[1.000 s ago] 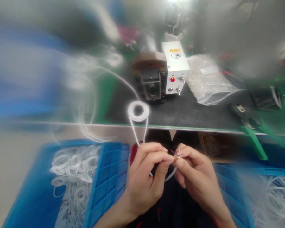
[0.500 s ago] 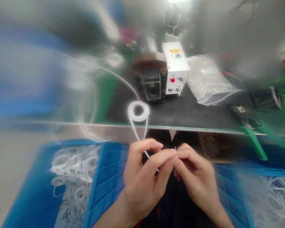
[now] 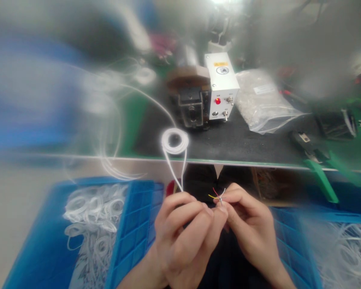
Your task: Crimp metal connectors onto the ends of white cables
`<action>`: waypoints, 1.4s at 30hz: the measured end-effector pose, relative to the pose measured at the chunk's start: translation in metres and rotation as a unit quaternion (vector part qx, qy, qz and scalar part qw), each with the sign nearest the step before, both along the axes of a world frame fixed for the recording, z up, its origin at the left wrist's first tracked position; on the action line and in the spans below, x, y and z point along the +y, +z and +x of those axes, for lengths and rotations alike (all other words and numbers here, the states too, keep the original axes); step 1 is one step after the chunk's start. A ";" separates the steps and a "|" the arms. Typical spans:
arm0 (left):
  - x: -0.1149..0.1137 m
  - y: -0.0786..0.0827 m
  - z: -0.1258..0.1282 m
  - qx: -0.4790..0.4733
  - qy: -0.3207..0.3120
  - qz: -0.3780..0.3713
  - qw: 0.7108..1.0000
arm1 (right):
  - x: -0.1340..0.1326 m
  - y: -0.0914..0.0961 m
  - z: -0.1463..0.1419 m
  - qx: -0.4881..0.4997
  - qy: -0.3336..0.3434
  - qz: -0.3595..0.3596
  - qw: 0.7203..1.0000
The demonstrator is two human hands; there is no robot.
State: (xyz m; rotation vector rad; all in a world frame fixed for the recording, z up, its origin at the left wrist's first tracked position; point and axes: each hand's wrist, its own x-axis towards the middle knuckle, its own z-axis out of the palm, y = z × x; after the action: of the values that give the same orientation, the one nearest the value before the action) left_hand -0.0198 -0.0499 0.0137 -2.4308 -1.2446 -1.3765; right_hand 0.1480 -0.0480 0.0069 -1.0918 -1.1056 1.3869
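A white cable lies in a small coil (image 3: 165, 141) at the table's front edge, its two strands running down to my hands. My left hand (image 3: 186, 235) is closed round the cable, fingers curled over it. Just in front of my thumbs, the cable's stripped end fans out into thin wires (image 3: 219, 196), among them red, yellow and white ones. My right hand (image 3: 251, 220) pinches at this end between thumb and forefinger, touching my left thumb. The part of the cable inside my fingers is hidden.
Beyond the coil stands a white machine box (image 3: 222, 88) with a lit red lamp and switches. Beside it lies a clear bag (image 3: 261, 104) of small pale parts. Green-handled pliers (image 3: 320, 178) lie at right. Blue crates (image 3: 135, 224) of coiled cables flank me.
My left fingers have curled in and shifted lower, closing round the cable. The coloured wires, mostly hidden before, now stand spread in view. My right hand has barely moved.
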 end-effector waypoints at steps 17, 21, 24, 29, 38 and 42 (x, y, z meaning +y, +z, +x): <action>0.002 -0.003 -0.006 -0.190 0.008 -0.167 0.968 | 0.000 -0.001 0.004 -0.030 0.003 0.017 0.999; 0.007 -0.003 -0.004 -0.241 -0.022 -0.220 0.945 | -0.001 -0.001 0.003 -0.025 0.005 0.017 1.000; 0.007 -0.005 0.000 -0.292 -0.037 -0.285 0.912 | -0.001 -0.001 0.003 -0.006 0.010 0.004 1.000; 0.008 -0.007 -0.001 -0.341 -0.074 -0.322 0.880 | 0.001 0.000 0.002 0.019 0.012 -0.006 1.000; 0.039 -0.021 -0.007 -0.381 -0.137 -0.390 0.827 | -0.006 -0.015 0.007 0.137 0.050 -0.085 0.986; 0.035 -0.020 -0.004 -0.388 -0.172 -0.362 0.830 | -0.006 -0.016 0.010 0.174 0.050 -0.103 0.978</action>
State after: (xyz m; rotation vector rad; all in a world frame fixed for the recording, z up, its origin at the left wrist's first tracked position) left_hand -0.0233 -0.0145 -0.0063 -2.7171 -1.8102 -2.5792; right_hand 0.1576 -0.0542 -0.0094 -0.9000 -0.7832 1.7255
